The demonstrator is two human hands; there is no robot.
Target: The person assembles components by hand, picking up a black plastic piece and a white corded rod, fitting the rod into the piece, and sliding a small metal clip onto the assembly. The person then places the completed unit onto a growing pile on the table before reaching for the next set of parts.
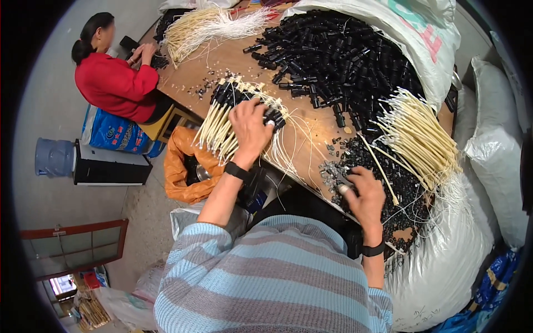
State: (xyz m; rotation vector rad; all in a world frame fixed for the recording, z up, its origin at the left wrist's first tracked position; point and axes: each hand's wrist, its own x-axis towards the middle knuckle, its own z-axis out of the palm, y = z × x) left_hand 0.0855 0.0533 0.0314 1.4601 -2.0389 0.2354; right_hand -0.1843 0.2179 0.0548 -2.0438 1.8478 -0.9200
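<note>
My left hand (251,129) lies over a row of cream-coloured sleeved wires (217,126) with black plastic connectors (224,93). Its fingers curl round one of the black connectors at the right end of that row. Low over a spread of small black parts (361,152) is my right hand (363,198), thumb and fingers brought together. Something small and dark shows between them, too small to name. White tape wraps a fingertip on each hand. Loose white wires (286,152) hang from the row over the table's near edge.
A large heap of black connectors (344,61) spills from a white sack (427,39). To the right lies a bundle of cream sleeved wires (416,136). Another bundle (191,33) lies at the far left, near a person in red (114,80). An orange bag (180,166) stands below the table (239,55).
</note>
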